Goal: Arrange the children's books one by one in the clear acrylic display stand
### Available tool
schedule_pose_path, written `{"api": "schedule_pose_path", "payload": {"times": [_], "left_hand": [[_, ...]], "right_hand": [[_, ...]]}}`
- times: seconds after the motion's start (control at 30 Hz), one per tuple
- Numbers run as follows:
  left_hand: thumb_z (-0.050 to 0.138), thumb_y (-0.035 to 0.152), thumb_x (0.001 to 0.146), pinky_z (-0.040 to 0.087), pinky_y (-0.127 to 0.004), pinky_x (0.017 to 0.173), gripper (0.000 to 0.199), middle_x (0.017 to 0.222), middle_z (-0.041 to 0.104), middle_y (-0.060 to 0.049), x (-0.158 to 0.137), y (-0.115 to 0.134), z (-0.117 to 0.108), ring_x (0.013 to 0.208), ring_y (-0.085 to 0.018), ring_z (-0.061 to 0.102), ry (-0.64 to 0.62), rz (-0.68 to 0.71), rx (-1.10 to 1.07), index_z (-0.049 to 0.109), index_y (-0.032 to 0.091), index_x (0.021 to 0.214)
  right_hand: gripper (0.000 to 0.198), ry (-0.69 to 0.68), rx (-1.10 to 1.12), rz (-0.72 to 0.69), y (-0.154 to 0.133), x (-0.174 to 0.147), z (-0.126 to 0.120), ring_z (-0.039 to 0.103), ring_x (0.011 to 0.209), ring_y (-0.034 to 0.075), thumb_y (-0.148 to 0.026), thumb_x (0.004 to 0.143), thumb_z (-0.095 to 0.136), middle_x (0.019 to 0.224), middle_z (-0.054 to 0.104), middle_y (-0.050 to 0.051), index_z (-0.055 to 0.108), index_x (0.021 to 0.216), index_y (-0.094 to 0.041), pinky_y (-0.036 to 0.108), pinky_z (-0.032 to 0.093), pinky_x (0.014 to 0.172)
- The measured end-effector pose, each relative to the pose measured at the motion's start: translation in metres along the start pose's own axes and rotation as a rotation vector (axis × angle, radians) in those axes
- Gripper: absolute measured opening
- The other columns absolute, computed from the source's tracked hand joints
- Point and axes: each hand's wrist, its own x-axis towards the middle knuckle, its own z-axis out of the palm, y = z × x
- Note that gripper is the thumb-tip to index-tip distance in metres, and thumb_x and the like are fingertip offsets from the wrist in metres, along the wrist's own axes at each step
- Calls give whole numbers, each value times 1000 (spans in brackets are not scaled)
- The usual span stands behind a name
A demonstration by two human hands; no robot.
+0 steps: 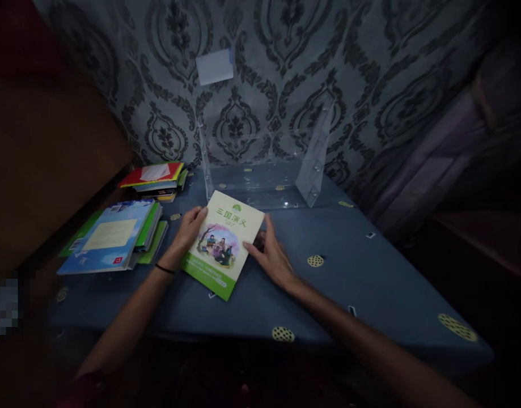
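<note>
A book (220, 243) with a cream and green cover, Chinese characters and a picture of people under a pink tree is held tilted over the table. My left hand (191, 228) grips its left edge near the top, thumb on the cover. At the right edge my right hand (272, 252) holds it too, with the thumb on the front and the other fingers partly hidden behind. Just beyond the book stands a clear plastic rack (313, 161) with slanted side panels.
A stack of books (111, 235) with a blue one on top lies at the left. Behind it is another stack (153, 178), topped in red. The table (328, 294) wears a blue cloth with pineapple prints. Patterned wall (260, 56) rises behind; a purplish curtain (439, 158) hangs right.
</note>
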Motion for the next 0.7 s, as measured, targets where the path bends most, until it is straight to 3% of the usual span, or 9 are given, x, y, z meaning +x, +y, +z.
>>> {"api": "schedule_pose_path", "payload": {"times": [0.03,0.1,0.13,0.2,0.27,0.33,0.4,0.5,0.7], "left_hand": [[55,61,85,29,-22,52,46,62,34,7,0,5,5,57,-10,34,30,31,-10,36,22,68],[53,61,87,29,-22,53,46,64,33,6,-1,16,15,59,-10,33,90,109,-22,36,22,68],[52,60,88,30,-22,53,46,64,33,6,-1,22,21,59,-10,33,122,150,-33,36,22,68],[52,60,89,32,-22,55,46,64,35,6,-1,31,32,61,-10,35,201,234,-83,37,22,68],[54,59,89,37,-22,57,45,65,42,5,1,35,43,62,-11,40,247,280,-185,41,22,70],[59,60,86,44,-23,64,42,72,56,3,3,33,53,68,-12,51,199,255,-319,51,20,76],[69,60,78,51,-27,71,43,83,68,-2,3,25,63,77,-16,61,91,160,-431,62,18,88],[84,56,61,54,-30,72,55,85,74,-6,0,6,73,77,-20,67,-61,-43,-488,72,14,94],[88,54,56,54,-30,67,50,80,75,-7,-12,-17,77,72,-22,69,-193,-259,-389,78,15,86]], "right_hand": [[88,20,88,5,1,3,0,67,109,29,-47,92,57,121,70,15,9,159,-16,48,54,93],[72,-6,222,17,2,10,-2,68,105,29,-56,89,59,117,72,14,40,147,-17,45,55,90],[65,-32,265,26,1,13,-3,69,101,29,-60,86,60,113,74,13,55,134,-16,44,56,86],[58,-42,297,39,-1,21,-10,70,93,30,-65,81,63,105,76,13,69,109,-15,41,57,78],[55,20,279,21,-7,29,-20,70,90,30,-65,78,66,101,76,12,72,101,-15,40,57,75],[52,86,232,-26,-11,37,-32,69,91,29,-63,77,68,98,77,10,73,100,-17,40,57,77],[49,113,199,-55,-11,43,-42,69,91,30,-62,76,69,95,77,9,75,97,-18,42,57,79],[50,131,206,-21,2,46,-48,69,90,31,-65,75,68,92,77,10,75,92,-18,45,57,82],[50,-36,179,98,46,33,-46,70,83,31,-68,81,61,83,76,9,76,85,-21,42,59,75]]}}
